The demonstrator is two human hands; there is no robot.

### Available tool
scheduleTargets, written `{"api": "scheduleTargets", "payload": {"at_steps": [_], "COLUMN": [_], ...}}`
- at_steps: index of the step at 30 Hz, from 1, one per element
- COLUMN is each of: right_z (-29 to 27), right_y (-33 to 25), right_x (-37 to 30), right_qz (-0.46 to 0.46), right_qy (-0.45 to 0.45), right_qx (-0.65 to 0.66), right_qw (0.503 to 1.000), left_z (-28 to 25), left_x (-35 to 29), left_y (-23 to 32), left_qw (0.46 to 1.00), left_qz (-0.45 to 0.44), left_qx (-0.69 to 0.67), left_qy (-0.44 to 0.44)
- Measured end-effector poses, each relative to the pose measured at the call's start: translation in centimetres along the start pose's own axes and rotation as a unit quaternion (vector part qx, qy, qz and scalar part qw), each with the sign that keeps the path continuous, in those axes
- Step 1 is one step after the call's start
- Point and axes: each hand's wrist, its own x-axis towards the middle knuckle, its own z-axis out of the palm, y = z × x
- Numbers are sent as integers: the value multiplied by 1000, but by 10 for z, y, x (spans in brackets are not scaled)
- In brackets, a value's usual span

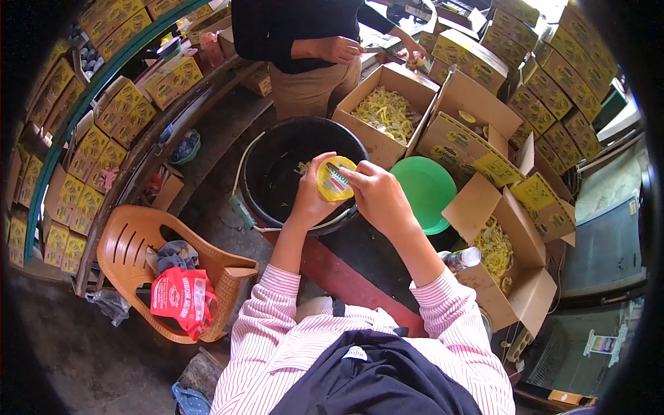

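A yellow plastic cup with a printed film lid [335, 181] is in my left hand [312, 197], its lid turned up toward me and my fingers wrapped round its side. My right hand [377, 194] is closed at the cup's right edge. From its fingers a narrow grey blade, like a small knife [335, 169], lies across the lid; the handle is hidden in the fingers. Both hands are above a large black bucket [266, 155] with a pale rim handle. Dark contents and some yellowish scraps show inside it.
Right of the bucket stands a green basin [423, 194]. Cardboard boxes [356, 138] of yellow scraps stand beyond and to the right, near a clear jar [462, 259]. A brown plastic chair [128, 242] with a red bag [183, 297] is at left. Another person [304, 76] works opposite; stacked cartons line both sides.
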Motion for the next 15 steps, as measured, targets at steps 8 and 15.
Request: {"api": "scheduleTargets", "payload": {"at_steps": [8,15], "right_z": [-7,-33], "right_y": [4,5], "right_x": [-5,-14], "right_qz": [9,6], "right_qy": [-57,-55], "right_qx": [-7,-10], "right_qw": [998,998], "left_z": [0,4], "left_x": [2,3], "left_y": [4,-2], "left_qw": [999,996], "left_qz": [8,41], "left_qx": [-39,-36], "left_qy": [15,73]}}
